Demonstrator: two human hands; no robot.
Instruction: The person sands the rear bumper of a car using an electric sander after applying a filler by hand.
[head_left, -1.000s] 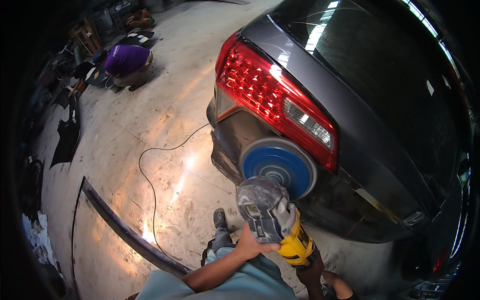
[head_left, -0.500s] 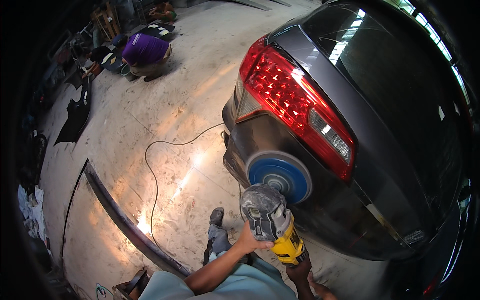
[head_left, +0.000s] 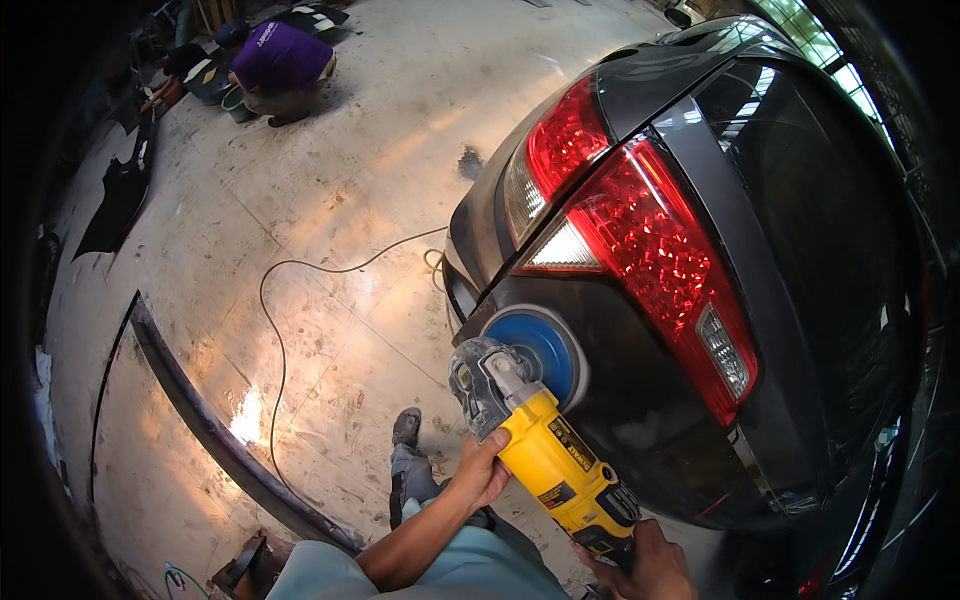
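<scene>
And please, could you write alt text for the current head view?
A person's left hand and right hand hold a yellow polisher, its blue disc against the rear of a dark car, below red tail lights. Farther off, someone in purple crouches.

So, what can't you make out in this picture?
All in the head view:
- Pad, working face: hidden, turned toward the car.
- Left hand, fingertips: hidden by the polisher.
- Cord, upper end: hidden by the car.
- Car's right end: lost in darkness.
</scene>
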